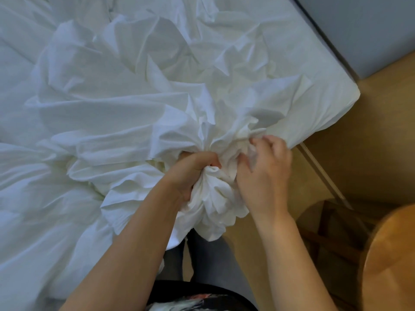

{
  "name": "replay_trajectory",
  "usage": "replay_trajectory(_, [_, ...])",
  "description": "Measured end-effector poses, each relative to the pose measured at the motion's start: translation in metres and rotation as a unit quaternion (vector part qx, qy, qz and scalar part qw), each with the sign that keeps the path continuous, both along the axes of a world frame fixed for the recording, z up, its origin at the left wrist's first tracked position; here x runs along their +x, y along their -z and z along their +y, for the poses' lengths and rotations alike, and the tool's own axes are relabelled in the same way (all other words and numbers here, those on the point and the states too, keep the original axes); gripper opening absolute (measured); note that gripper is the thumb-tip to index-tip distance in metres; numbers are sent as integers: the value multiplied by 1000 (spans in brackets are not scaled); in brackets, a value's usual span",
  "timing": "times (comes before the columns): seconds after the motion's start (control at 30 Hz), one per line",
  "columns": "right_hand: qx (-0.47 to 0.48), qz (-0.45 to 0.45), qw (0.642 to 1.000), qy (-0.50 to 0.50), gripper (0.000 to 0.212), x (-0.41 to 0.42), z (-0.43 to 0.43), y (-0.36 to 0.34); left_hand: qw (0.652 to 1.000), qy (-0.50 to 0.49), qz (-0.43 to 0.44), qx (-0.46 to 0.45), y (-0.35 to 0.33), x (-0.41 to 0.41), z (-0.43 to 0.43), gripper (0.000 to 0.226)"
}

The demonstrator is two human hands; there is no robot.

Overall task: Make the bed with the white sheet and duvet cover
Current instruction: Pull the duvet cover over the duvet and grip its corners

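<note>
A white duvet cover point(125, 104) lies crumpled in deep folds across the bed, gathered into a thick bunch at the near edge. My left hand point(193, 171) grips that bunch tightly in a fist. Just to its right, my right hand point(265, 171) has its fingers curled into the gathered cloth, pinching a fold. Under the cover the mattress with its white sheet point(332, 70) shows at the right corner of the bed.
A wooden floor point(359, 153) runs along the bed's right side. A round wooden stool point(390, 254) stands at the lower right. A pale wall or cabinet point(370, 30) fills the top right corner. My legs point(208, 261) stand against the bed's near edge.
</note>
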State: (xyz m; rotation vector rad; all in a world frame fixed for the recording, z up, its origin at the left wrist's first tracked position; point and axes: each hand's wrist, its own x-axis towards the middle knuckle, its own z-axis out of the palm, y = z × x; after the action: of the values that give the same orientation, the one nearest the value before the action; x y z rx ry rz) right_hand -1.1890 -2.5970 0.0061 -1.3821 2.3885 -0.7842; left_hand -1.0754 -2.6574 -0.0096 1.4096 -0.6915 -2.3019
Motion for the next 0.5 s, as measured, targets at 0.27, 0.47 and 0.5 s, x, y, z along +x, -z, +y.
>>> replay_trajectory(0.27, [203, -430, 877, -65, 44, 9, -6, -24, 997, 38, 72, 15, -11, -4, -7, 13])
replay_trajectory(0.47, [112, -566, 816, 0, 35, 22, -28, -12, 989, 113, 91, 24, -24, 10, -29, 45])
replay_trajectory(0.5, [105, -565, 818, -1, 34, 27, -30, -11, 989, 124, 79, 18, -27, 13, -32, 46])
